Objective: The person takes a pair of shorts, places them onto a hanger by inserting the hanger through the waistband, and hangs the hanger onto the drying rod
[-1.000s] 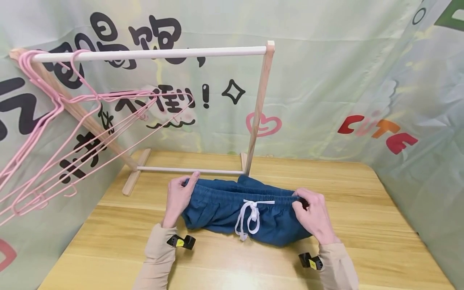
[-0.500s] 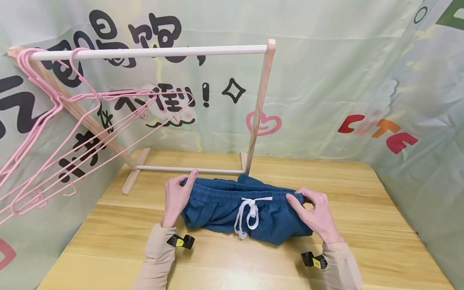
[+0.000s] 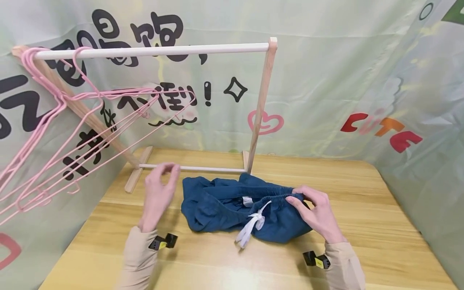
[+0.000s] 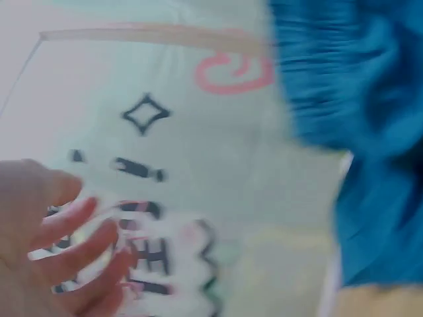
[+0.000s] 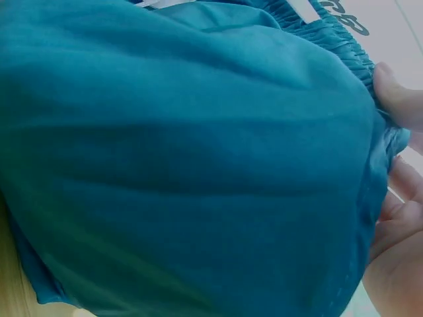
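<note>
Dark blue drawstring pants lie bunched on the table, their elastic waistband partly raised; leg length is lost in the folds. My right hand pinches the waistband at its right end, thumb in front, as the right wrist view also shows beside the blue cloth. A white drawstring is tied in a bow at the front, and a white label shows inside. Apart from the pants, to their left, my left hand is raised with bent, loose fingers and holds nothing. The left wrist view is blurred.
A wood and white-bar rack stands at the back left of the wooden table. Several pink hangers hang at its left end and reach out toward the left front. Printed curtains enclose the table.
My left hand has let go of the waistband and moved left and up. The pants' left side has sagged open. The right hand's thumb has shifted onto the waistband's front.
</note>
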### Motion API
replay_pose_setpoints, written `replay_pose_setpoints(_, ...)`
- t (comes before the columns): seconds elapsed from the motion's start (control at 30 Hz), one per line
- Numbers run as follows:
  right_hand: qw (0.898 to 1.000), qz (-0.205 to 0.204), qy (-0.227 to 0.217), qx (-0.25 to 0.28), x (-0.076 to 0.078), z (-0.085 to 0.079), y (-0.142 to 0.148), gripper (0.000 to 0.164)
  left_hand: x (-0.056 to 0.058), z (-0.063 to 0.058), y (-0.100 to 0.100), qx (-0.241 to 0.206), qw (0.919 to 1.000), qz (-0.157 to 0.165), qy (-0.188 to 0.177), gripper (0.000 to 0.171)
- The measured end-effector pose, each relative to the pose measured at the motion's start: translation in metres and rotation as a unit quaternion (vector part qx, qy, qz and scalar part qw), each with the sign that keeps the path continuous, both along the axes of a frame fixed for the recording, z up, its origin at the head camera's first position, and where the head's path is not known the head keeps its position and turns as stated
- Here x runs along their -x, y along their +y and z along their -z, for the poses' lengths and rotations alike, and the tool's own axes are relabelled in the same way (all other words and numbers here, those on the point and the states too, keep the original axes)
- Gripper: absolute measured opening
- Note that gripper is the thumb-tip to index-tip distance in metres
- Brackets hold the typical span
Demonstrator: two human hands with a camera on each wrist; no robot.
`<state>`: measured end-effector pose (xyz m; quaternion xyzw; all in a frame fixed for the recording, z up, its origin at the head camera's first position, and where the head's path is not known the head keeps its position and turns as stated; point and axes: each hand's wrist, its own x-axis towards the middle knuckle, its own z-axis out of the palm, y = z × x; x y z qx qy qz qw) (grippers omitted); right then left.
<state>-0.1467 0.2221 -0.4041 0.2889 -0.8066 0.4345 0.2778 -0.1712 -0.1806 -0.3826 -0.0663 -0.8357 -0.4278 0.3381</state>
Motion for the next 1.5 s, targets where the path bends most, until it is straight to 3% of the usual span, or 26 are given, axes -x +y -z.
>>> replay_pose_setpoints(0.07, 1.0, 0.002, 0.014, -0.009, 0.0, 0.0, 0.001, 0.033, -0.003, -0.016, -0.009, 0.002, 0.9965, -0.033, 0.077, 0.018)
replay_pose_setpoints(0.17, 1.0, 0.005, 0.018, -0.02, 0.001, 0.001, 0.003, 0.033, -0.007, -0.039, -0.025, 0.01, 0.9818, -0.091, 0.166, 0.019)
replay_pose_setpoints(0.23, 1.0, 0.005, 0.015, -0.025, 0.001, 0.001, 0.003, 0.029, -0.009, -0.053, -0.036, 0.016, 0.9703, -0.129, 0.204, 0.022)
replay_pose_setpoints(0.37, 0.999, 0.001, 0.009, -0.034, 0.0, -0.001, 0.003, 0.022, -0.013, -0.073, -0.055, 0.034, 0.9514, -0.197, 0.234, 0.031)
replay_pose_setpoints(0.5, 0.999, 0.001, 0.009, -0.041, 0.0, -0.002, 0.002, 0.024, -0.017, -0.083, -0.07, 0.06, 0.9405, -0.243, 0.23, 0.039)
replay_pose_setpoints(0.77, 0.997, 0.004, 0.037, -0.064, 0.001, -0.001, 0.004, 0.033, -0.019, -0.087, -0.095, 0.107, 0.9392, -0.295, 0.139, 0.052)
replay_pose_setpoints(1.07, 0.997, 0.009, 0.049, -0.067, 0.003, 0.0, 0.004, 0.033, -0.016, -0.092, -0.105, 0.096, 0.9386, -0.308, 0.122, 0.047)
replay_pose_setpoints(1.33, 0.997, 0.039, 0.022, -0.068, 0.001, -0.002, 0.003, 0.027, -0.02, -0.097, -0.111, 0.103, 0.9271, -0.34, 0.121, 0.046)
replay_pose_setpoints(1.5, 0.997, 0.041, 0.023, -0.054, -0.001, -0.002, 0.001, 0.027, -0.021, -0.1, -0.11, 0.083, 0.9293, -0.345, 0.103, 0.047)
